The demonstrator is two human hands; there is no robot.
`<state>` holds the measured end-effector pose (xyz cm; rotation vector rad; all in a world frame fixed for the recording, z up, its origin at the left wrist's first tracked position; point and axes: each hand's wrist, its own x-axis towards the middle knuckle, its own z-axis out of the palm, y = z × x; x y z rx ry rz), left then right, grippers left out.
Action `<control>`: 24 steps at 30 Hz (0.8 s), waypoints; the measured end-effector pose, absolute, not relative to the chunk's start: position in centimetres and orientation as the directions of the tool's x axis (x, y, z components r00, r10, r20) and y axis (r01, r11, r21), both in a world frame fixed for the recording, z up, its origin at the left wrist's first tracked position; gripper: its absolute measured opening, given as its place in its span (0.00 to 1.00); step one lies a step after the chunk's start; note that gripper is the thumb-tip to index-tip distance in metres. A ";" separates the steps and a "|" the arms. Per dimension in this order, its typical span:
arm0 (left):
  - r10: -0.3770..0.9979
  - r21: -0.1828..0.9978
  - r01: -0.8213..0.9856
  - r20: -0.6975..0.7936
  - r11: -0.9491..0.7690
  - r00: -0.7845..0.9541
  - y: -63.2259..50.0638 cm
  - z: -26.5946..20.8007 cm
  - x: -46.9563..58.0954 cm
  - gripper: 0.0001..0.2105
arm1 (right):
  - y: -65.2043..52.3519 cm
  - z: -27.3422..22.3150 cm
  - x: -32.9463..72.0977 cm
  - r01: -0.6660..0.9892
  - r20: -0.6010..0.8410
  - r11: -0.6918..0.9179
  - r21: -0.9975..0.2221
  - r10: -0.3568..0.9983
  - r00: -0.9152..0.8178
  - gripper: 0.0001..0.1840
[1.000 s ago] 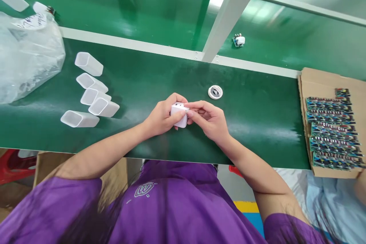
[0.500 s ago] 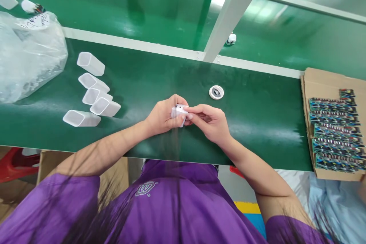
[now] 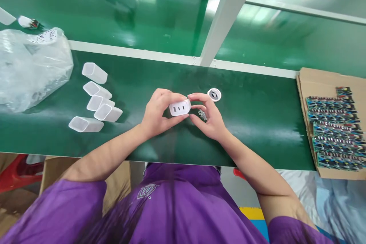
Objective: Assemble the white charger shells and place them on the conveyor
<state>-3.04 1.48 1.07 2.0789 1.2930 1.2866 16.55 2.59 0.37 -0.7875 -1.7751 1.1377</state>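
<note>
Between my two hands is a white charger (image 3: pixel 179 108), its end face with three dark port slots turned up toward me. My left hand (image 3: pixel 156 113) is closed round its left side, thumb along the near edge and fingers along the far edge. My right hand (image 3: pixel 210 118) pinches its right end with the fingertips and thumb. A small heap of clear bits (image 3: pixel 203 115) lies on the green table, partly hidden by the right fingers. Just beyond that hand sits a white round ring (image 3: pixel 214 94) with a dark piece inside.
Several hollow white sleeves (image 3: pixel 108 112) lie to the left, near a clear plastic bag (image 3: pixel 34 70). On the right, cardboard (image 3: pixel 304 122) carries rows of circuit boards (image 3: pixel 333 116). A metal upright (image 3: pixel 225 19) rises from a rail behind the hands.
The charger has been turned so its port face shows fully. My right hand has shifted from pinching near its front to its right end. The clear heap now shows.
</note>
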 end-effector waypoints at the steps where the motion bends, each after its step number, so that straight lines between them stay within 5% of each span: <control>1: 0.884 0.761 0.464 0.449 -0.454 0.130 1.5 1.2 -3.0 0.18 | 2.6 0.3 16.5 0.073 0.341 0.411 -0.909 0.831 -0.440 0.21; 5: 0.997 0.999 -0.032 0.016 -0.014 0.076 1.6 1.5 -2.2 0.21 | 2.3 0.4 16.1 0.264 0.453 0.583 -0.769 0.787 -0.418 0.26; 9: 0.919 0.856 -0.348 -0.317 0.383 0.233 1.5 1.6 -1.3 0.17 | 1.9 0.5 15.9 0.417 0.507 0.626 -0.660 0.780 -0.368 0.25; 13: 0.859 0.764 -0.416 -0.352 0.493 0.371 1.1 1.3 -0.8 0.12 | 1.7 0.5 15.7 0.454 0.524 0.643 -0.617 0.766 -0.373 0.25; 24: 0.863 0.759 -0.428 -0.358 0.491 0.356 1.4 1.3 -0.8 0.10 | 1.9 0.3 15.4 0.460 0.547 0.670 -0.583 0.742 -0.388 0.25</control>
